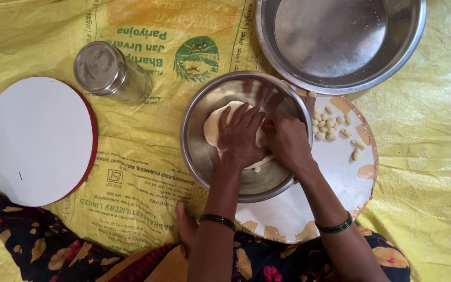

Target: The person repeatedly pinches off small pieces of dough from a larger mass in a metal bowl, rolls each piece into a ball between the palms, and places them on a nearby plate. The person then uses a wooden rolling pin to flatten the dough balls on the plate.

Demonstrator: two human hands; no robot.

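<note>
Yellow printed sacking (147, 172) covers the floor in the head view. Near its middle stands a steel bowl (199, 151), partly on a round white board (335, 172) that carries small dough pieces (330, 125). Inside the bowl lies pale dough (212, 125). The left hand (240, 138) presses flat on the dough, fingers spread. The right hand (288, 141) is curled on it; how tight, I cannot tell. A steel tin (108, 70) and a white disc (35, 138) lie toward the left edge, a large steel basin (411, 42) at the top edge.
</note>
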